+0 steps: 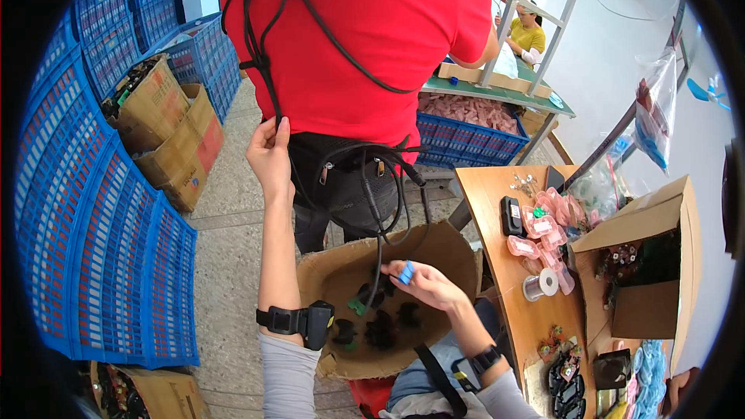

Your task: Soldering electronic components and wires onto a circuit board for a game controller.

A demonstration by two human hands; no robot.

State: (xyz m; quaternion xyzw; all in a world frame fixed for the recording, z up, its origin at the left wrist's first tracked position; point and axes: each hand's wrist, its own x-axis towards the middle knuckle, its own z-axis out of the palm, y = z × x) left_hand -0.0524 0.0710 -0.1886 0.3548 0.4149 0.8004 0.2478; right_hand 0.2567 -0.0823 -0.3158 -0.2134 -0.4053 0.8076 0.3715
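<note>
My left hand (269, 159) is closed, thumb and fingers pinching a long black cable (264, 85) that rises across the red shirt of a person (349, 39) right in front of me. My right hand (429, 285) is over a cardboard box (322, 268), fingers curled beside a hanging cable. A small blue piece (406, 272) shows at those fingers; whether it is held or wrapped round one, I cannot tell. More black cable loops (372, 198) hang by the person's black waist bag (341, 163). A green piece (357, 306) and several dark parts (380, 331) lie inside the box.
Blue plastic crates (101, 240) line the left, with cardboard cartons (174, 136) beside them. At right a wooden table (497, 209) bears pink shells (543, 225), a wire spool (541, 285) and an open carton (660, 264). Another person (528, 35) sits farther back.
</note>
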